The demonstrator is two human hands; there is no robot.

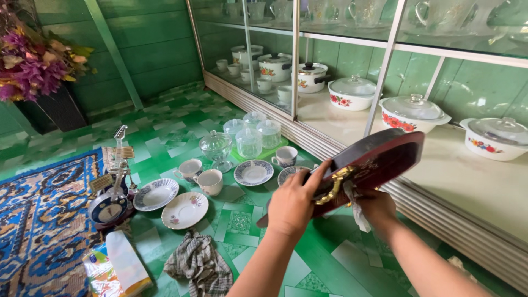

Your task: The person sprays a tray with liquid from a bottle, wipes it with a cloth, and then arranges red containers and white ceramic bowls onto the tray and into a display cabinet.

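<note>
My left hand (291, 203) grips the near edge of a dark red oval wooden plaque (379, 159) with a gold metal ornament (334, 184), holding it tilted above the green floor. Under the plaque's lower edge my right hand (377, 206) presses a small white cloth (358, 214) against it. Part of the plaque's near end is hidden behind my left hand.
On the green tiled floor (330, 258) lie saucers (185, 210), cups (210, 181), a glass bowl (215, 147), lidded glass jars (248, 143) on a green tray, a guitar-shaped clock (113, 192), a checked rag (199, 264) and a packet (118, 269). A glass cabinet (385, 66) holds lidded floral pots. A patterned rug (38, 220) lies left.
</note>
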